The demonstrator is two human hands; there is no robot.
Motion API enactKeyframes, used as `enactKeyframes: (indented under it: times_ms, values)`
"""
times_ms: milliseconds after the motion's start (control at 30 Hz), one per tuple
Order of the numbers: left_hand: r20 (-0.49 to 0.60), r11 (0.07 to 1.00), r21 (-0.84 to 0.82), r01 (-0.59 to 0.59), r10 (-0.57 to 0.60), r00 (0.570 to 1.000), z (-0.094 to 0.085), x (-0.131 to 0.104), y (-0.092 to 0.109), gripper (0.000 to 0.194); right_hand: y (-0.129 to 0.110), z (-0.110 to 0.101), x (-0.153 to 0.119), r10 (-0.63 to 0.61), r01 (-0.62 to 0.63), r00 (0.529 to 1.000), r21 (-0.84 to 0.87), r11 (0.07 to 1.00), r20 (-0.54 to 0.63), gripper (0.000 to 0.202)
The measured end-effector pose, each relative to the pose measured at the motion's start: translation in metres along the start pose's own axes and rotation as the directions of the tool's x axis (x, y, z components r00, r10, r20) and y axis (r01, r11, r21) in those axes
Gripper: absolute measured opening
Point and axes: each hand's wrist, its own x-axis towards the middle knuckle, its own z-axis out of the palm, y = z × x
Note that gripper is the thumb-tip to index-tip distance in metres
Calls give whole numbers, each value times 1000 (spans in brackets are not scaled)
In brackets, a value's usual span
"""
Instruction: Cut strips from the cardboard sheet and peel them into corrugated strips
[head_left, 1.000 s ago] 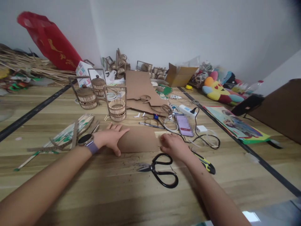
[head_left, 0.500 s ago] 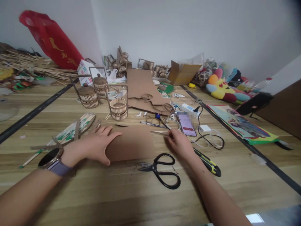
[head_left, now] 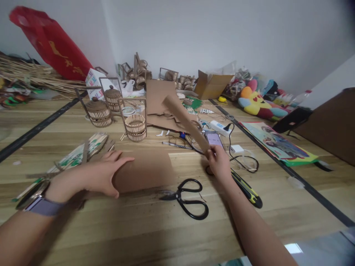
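Observation:
My right hand (head_left: 219, 162) is closed on one end of a narrow cardboard strip (head_left: 188, 123). The strip slants up and away to the left, raised above the table. My left hand (head_left: 107, 173) lies over the left end of a flat brown cardboard piece (head_left: 146, 170), thumb and fingers spread wide apart; what is under the palm is hidden. Black-handled scissors (head_left: 177, 196) rest on the wood between my hands, blades pointing left. Beside my right wrist is a black and yellow utility knife (head_left: 248, 190).
Small slatted wooden baskets (head_left: 135, 127) stand behind my left hand. Farther back lie cut cardboard sheets (head_left: 161, 96). A phone (head_left: 213, 138), a power strip (head_left: 220, 127) and cables are beyond my right hand. Picture booklets (head_left: 277, 142) lie at the right. Green-and-white packs of sticks (head_left: 72, 157) are at the left.
My right hand has lifted the cardboard strip off the table, and it now points up and away. My left hand and the flat cardboard have shifted slightly left.

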Motion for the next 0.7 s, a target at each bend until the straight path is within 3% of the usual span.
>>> enactKeyframes:
  times_ms: [100,333,533,600,700]
  values:
    - [-10,1000,15,19,-19,1000,9,7,-3,106,-3,-3,1,34,-34,999,153,988,3,23]
    - [-58,1000,-10,12,-12,998,27,47,12,113,-17,5,-10,-4,-80,981,427,901,193,30]
    - [5,987,-22,-159,159,987,28,65,39,114,-25,5,-18,-112,-21,951,426,905,287,34]
    - [-20,982,4,-190,190,982,31,60,46,106,-26,4,-18,-148,27,945,383,923,290,33]
    - [-140,982,78,-172,181,973,36,37,53,82,-28,4,-19,-214,115,926,307,945,310,31]
